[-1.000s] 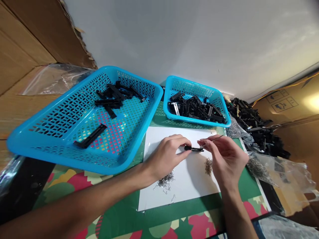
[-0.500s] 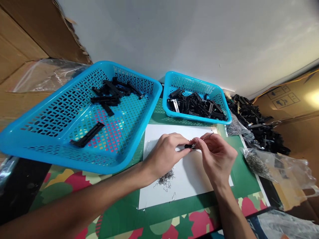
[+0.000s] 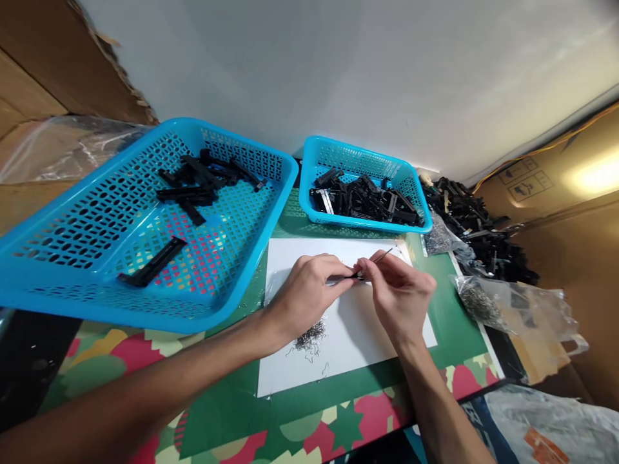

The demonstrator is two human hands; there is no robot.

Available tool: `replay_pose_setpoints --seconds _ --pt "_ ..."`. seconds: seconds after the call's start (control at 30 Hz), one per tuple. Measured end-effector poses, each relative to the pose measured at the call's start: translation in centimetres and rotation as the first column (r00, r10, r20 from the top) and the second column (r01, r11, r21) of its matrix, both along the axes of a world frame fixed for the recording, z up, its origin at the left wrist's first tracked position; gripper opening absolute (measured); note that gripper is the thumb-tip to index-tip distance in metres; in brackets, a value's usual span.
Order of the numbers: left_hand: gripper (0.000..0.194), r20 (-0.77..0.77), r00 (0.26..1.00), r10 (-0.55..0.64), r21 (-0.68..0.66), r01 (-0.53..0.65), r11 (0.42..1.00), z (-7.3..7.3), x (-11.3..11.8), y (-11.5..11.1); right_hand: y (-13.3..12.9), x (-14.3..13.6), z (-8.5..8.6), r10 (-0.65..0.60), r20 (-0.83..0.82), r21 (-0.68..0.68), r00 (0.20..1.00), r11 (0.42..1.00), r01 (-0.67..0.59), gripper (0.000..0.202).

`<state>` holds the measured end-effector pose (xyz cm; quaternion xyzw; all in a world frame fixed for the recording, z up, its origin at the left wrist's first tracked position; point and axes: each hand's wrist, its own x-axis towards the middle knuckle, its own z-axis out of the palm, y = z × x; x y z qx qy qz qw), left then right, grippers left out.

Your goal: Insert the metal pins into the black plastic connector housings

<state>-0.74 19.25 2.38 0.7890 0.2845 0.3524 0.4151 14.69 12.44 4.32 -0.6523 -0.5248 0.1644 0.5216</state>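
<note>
Over the white sheet (image 3: 367, 335), my left hand (image 3: 309, 283) pinches a black plastic part (image 3: 355, 276), mostly hidden by the fingers. My right hand (image 3: 403, 293) is closed round a thin metal tool (image 3: 384, 255), whose slim end sticks up past the knuckles. Its thumb and fingertips meet the right end of the black part, and the exact contact is too small to make out. Just below my left wrist lies a pile of small bent wire springs (image 3: 310, 336) on the sheet, with a few strewn loose in front.
A large blue basket (image 3: 232, 316) at left holds several black parts. Behind the sheet, a smaller blue basket (image 3: 367, 225) holds many more. To the right lie a heap of black parts (image 3: 498, 238) and a clear bag of metal pieces (image 3: 478, 303). A wall (image 3: 290, 64) rises behind.
The whole view has shifted, so everything sits a little further left. Both hands stay together at the black part; my right hand has turned slightly, and more of the metal tool shows.
</note>
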Motion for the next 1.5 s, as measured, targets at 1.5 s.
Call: replay_pose_setpoints --seconds 1.5 --pt "0.02 -0.018 1.0 -0.017 -0.025 0.017 1.0 0.3 0.1 -0.7 -1.6 0.7 1.2 0.116 0.061 -0.341 0.991 0.936 -0.089 0.013"
